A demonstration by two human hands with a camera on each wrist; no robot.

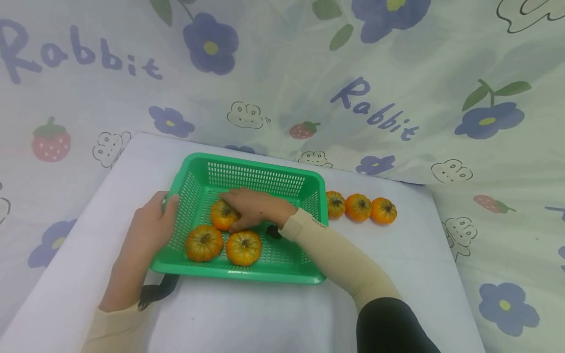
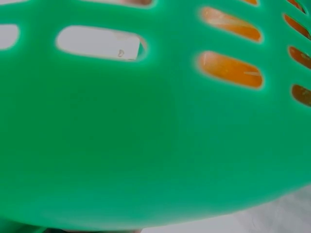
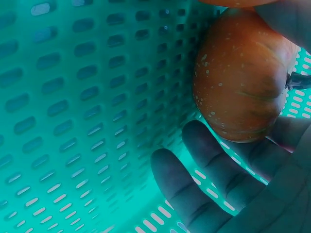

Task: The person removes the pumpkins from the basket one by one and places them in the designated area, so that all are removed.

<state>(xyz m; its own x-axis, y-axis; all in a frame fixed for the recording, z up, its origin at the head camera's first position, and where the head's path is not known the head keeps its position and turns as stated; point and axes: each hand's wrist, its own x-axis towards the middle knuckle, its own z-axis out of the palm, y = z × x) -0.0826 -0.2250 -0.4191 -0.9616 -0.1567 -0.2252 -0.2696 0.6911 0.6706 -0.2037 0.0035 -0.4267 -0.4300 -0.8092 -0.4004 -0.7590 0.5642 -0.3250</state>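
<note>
Head view: pumpkin partly under right fingers; another partly behind basket

6 pumpkins are counted in all. 3 are held in 1 basket: 1 near its front left corner, 1 near its front edge and 1 farther back. 3 are lined up on 1 tabletop, toward the back right corner. 1 left hand is seen at the basket's left edge and 1 right hand inside it.

Beige sleeves, lettered cuff, black oversleeve
</note>
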